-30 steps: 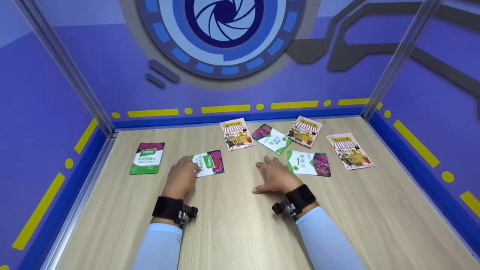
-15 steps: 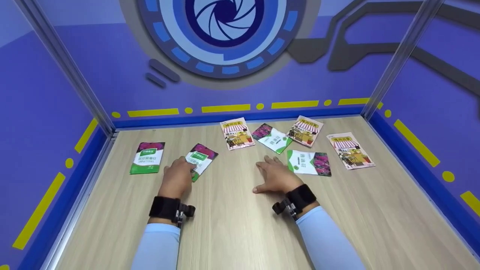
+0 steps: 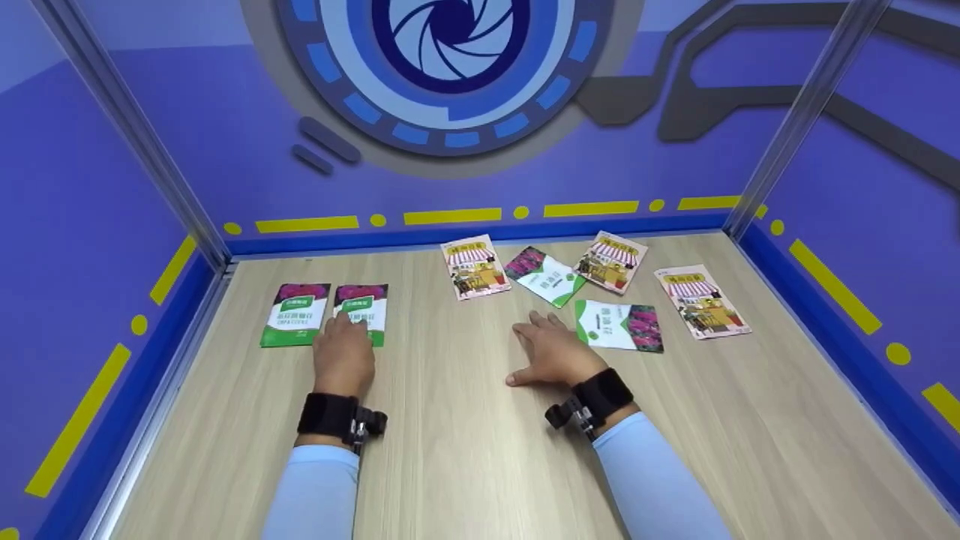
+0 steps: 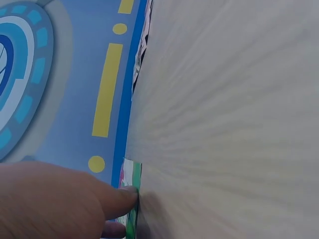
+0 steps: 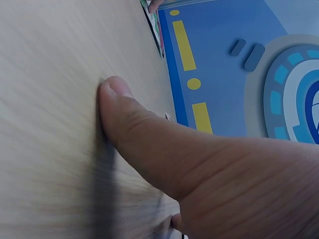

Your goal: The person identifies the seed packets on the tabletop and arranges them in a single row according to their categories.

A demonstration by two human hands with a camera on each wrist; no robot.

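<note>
My left hand rests its fingertips on the lower part of a green-and-white flower seed packet, which lies flat and upright in the head view. Part of that packet is hidden under the hand. In the left wrist view the thumb touches the packet. Just left of it lies a matching seed packet, nearly parallel. My right hand rests on the table with spread fingers and holds nothing. Close to its right side lies another green-and-white packet, turned sideways.
At the back lie a pink packet with a striped awning, a tilted green-and-white packet and a second pink packet touching it. A third pink packet lies at the right. Blue-purple walls enclose the wooden table.
My left hand has moved left and turned its packet from sideways to upright, beside the matching one. My right hand has stayed in place.
</note>
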